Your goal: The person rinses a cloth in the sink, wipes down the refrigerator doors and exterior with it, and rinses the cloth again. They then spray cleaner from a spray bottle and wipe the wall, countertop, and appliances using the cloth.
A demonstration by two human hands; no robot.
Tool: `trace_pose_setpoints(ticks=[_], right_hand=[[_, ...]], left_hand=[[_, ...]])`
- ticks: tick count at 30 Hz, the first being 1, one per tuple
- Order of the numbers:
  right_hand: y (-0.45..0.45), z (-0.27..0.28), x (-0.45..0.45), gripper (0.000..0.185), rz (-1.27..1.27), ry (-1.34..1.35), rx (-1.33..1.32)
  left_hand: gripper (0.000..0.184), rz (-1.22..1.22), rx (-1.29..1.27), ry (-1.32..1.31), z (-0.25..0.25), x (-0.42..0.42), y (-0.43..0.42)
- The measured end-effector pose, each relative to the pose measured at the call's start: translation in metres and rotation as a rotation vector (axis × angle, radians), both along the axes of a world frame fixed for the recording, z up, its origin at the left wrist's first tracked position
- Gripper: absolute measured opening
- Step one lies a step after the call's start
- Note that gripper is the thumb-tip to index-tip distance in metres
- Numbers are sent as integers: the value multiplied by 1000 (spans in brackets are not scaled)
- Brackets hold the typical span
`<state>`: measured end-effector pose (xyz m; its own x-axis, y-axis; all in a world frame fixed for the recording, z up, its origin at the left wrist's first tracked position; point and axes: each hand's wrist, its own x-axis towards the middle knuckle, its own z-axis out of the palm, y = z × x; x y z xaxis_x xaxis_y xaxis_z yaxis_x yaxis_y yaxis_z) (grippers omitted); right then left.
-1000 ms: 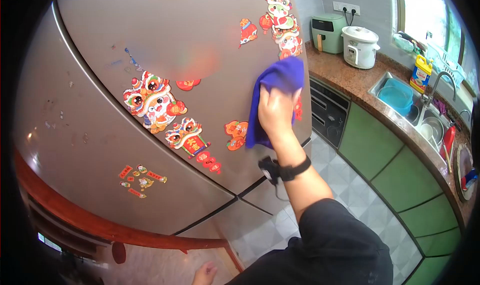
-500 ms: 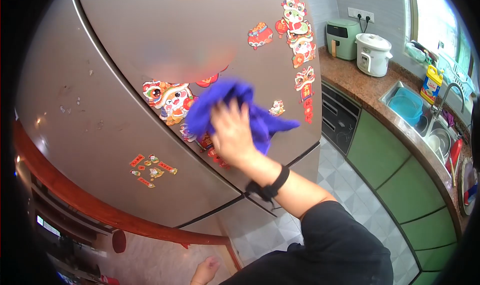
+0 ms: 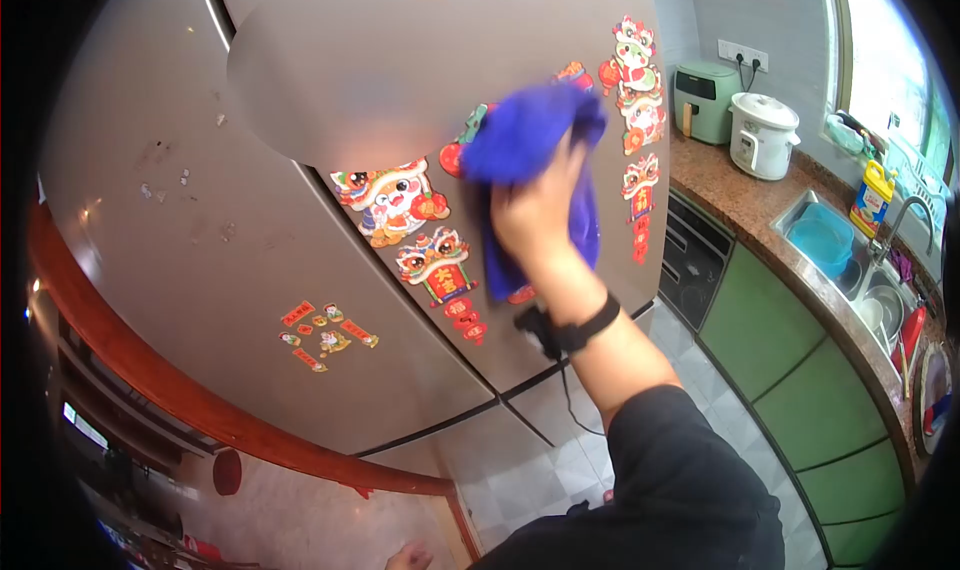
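Note:
My right hand (image 3: 540, 210), a black strap on its wrist, presses a purple cloth (image 3: 530, 135) against the grey refrigerator door (image 3: 350, 80). The cloth is bunched under the fingers and hangs below them, covering some of the stickers. Left of it are a lion-head sticker (image 3: 395, 205) and a second one with a red scroll (image 3: 437, 265). More stickers (image 3: 640, 110) run down the door's right edge. At the bottom, my left hand (image 3: 410, 557) is low and partly cut off by the frame; its fingers look curled, but what they hold, if anything, cannot be made out.
On the right, a brown counter (image 3: 700, 165) bears a green appliance (image 3: 704, 100), a white cooker (image 3: 762, 135) and a sink (image 3: 795, 210) with a blue basin (image 3: 820, 240). Green cabinets (image 3: 765, 300) stand below. A reddish wooden edge (image 3: 230, 420) curves along the lower left.
From over the lower left stickers, my right hand has moved up and right with the cloth, uncovering the scroll sticker. The view has shifted, and my left hand sits lower in the frame.

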<state>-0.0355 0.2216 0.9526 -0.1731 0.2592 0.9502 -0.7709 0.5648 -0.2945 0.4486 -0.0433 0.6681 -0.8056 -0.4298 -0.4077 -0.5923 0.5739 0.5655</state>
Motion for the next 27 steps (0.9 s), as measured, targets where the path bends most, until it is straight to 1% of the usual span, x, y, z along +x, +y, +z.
trace_pose_setpoints(ticks=[1,2,3,4,5,6,7,8,9,10,11,12,13,14,15,16,17,19,20,21,23,24,25,26,27], right_hand=[[0,17,-12,36,-55,-62,-2],[-7,19,-9,37,-71,-70,-77],[-19,22,-3,40,-89,-77,-150],[-36,-1,11,45,-99,-115,-64],[-52,-34,37,48,-44,-397,298],[-66,-74,62,47,57,-351,507],[-79,-136,71,44,301,-118,542],[-90,-192,67,44,316,72,532],[-86,-230,59,40,385,-52,638],[-79,-228,55,37,389,6,600],[-72,-212,47,34,392,58,559],[-63,-172,51,29,306,-62,523],[-65,-151,46,37,163,-274,452],[-65,-115,39,44,81,-136,121],[-62,-88,32,49,75,-173,-7],[-64,-64,30,47,17,-159,-154],[-67,-62,32,52,9,-128,-171],[-86,-107,43,52,38,-146,-90],[-90,-141,57,48,69,-160,49],[-97,-181,74,45,114,-173,184],[-95,-269,76,34,126,-53,427],[-87,-297,66,32,165,-7,463],[-77,-322,61,30,206,21,496],[-67,-336,54,23,205,65,511],[-55,-345,44,20,133,108,523]], left_hand=[[30,-69,-102,13,-1,0,-2],[28,-135,-203,21,-1,3,-1],[28,-128,-199,24,-4,0,-2],[30,-168,-232,59,-7,-6,-3],[31,-209,-264,91,-9,-10,-2],[37,-141,-177,23,13,-29,11],[36,-128,-133,52,17,-34,16],[36,-117,-92,71,17,-35,16],[36,-121,-88,38,21,-34,16],[35,-99,-56,113,24,-36,16],[35,-77,-25,182,29,-35,14],[35,-84,-21,144,38,-31,11],[35,-70,-22,110,47,-32,7],[35,-54,-21,73,51,-33,2],[35,-60,-19,42,51,-30,-7],[35,-23,-22,74,50,-28,-19],[36,9,-30,110,48,-27,-33],[33,33,-93,94,52,-36,-57],[29,81,-120,107,49,-43,-63],[30,76,-199,158,44,-48,-70],[32,54,-341,294,28,-67,-86],[34,38,-396,355,16,-72,-89],[34,40,-395,360,4,-76,-90],[37,-13,-483,436,-9,-83,-89],[39,-64,-572,523,-22,-93,-88]])
